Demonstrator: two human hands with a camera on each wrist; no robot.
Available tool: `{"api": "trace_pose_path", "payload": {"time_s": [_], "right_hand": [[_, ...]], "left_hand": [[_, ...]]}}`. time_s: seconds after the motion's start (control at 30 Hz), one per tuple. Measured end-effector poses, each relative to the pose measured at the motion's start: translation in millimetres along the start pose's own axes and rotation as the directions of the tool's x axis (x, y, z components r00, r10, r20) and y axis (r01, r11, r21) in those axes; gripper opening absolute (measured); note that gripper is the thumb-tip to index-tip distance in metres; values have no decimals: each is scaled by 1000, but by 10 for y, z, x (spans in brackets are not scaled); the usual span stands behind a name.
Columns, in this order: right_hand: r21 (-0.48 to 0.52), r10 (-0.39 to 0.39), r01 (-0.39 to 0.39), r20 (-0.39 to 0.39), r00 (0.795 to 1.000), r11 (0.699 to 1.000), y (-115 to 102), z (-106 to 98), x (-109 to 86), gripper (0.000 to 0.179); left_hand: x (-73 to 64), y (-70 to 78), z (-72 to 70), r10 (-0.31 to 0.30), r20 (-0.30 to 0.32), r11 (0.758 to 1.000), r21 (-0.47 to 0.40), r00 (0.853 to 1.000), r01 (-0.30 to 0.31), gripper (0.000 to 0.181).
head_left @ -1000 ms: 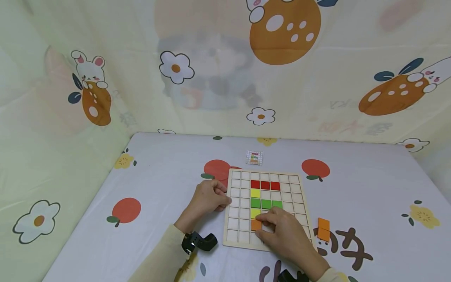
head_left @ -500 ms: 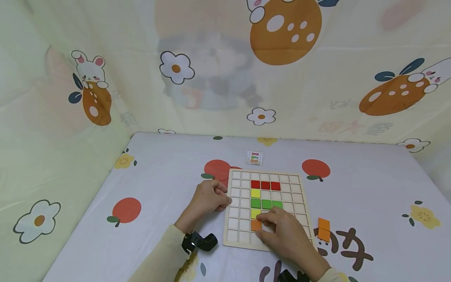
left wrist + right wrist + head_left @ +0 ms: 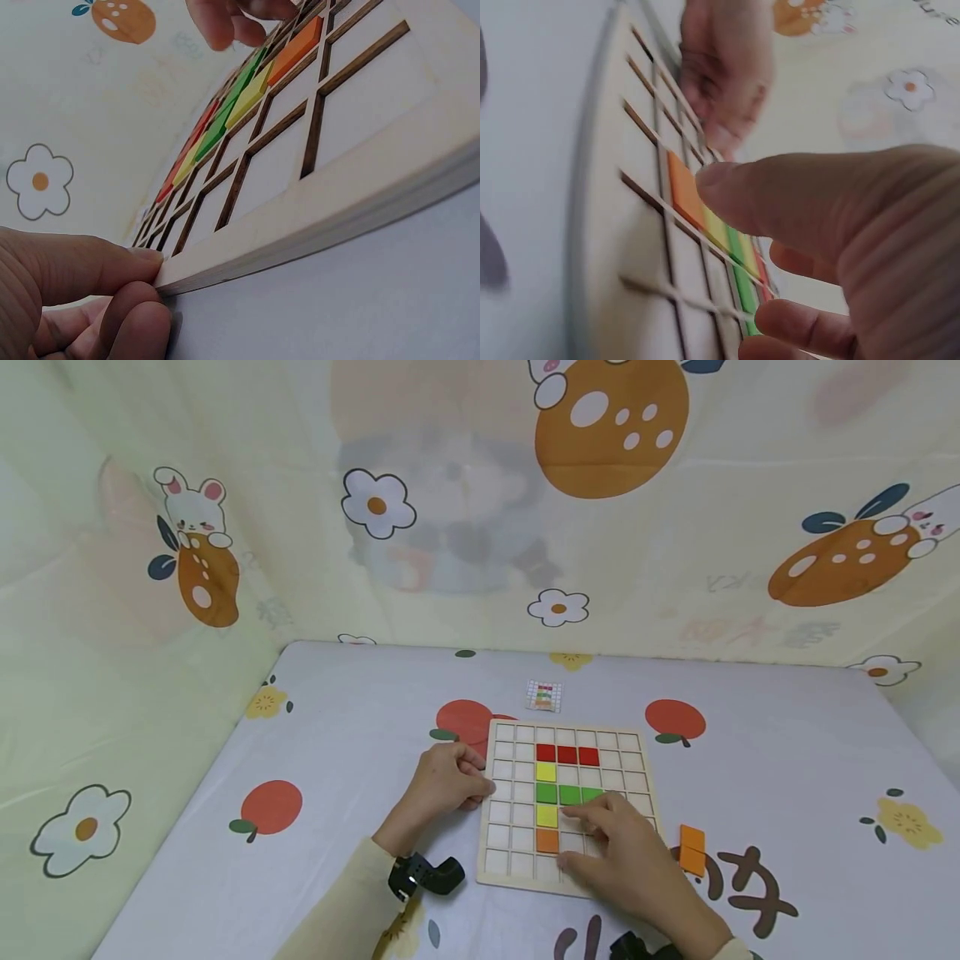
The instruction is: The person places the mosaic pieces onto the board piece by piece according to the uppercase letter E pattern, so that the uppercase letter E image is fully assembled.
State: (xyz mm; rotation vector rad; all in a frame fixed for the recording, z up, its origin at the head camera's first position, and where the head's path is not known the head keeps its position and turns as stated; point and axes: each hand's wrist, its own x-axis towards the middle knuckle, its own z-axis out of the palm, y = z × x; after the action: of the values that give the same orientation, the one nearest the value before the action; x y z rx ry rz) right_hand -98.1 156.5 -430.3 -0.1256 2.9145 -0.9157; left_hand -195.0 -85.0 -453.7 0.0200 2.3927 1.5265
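A wooden grid board (image 3: 522, 886) lies on the table. Tiles sit in its cells: red ones (image 3: 567, 756) in a row, green ones (image 3: 570, 795), two yellow ones (image 3: 547, 816) and an orange one (image 3: 547, 841). My left hand (image 3: 444, 779) pinches the board's left edge, its thumb on the rim in the left wrist view. Just right of the orange tile, my right hand (image 3: 626, 852) hovers over the board with thumb and fingers apart, nothing visible between them. It hides the board's lower right cells. Two loose orange tiles (image 3: 692, 850) lie to the board's right.
Behind the board lies a small card (image 3: 543, 696) printed with a coloured grid. A patterned cloth (image 3: 360, 827) covers the table, and patterned curtains (image 3: 465, 527) hang at the back and sides. Black cameras (image 3: 426, 875) are strapped to both wrists.
My right hand has let go of the orange tile in its cell and moved slightly right, its fingers now off it. The left hand keeps its hold on the board's edge.
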Motion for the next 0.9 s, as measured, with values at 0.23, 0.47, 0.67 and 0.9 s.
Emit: {"api": "trace_pose_path", "payload": {"time_s": [0.23, 0.47, 0.67, 0.9], "right_hand": [[-45, 6, -10, -88, 996, 999, 296, -260, -80, 57], [-65, 67, -74, -108, 992, 995, 774, -524, -157, 59], [-90, 98, -107, -93, 991, 990, 1035, -647, -212, 57], [-72, 206, -204, 14, 978, 976, 1115, -677, -195, 71]], "left_hand": [[-1, -4, -1, -1, -6, 1000, 7, 1000, 2, 24], [-7, -11, -5, 4, -3, 1000, 2, 1000, -4, 25], [-4, -13, 0, 5, -4, 1000, 0, 1000, -5, 24], [1, -9, 11, 4, -6, 1000, 11, 1000, -4, 24]]}}
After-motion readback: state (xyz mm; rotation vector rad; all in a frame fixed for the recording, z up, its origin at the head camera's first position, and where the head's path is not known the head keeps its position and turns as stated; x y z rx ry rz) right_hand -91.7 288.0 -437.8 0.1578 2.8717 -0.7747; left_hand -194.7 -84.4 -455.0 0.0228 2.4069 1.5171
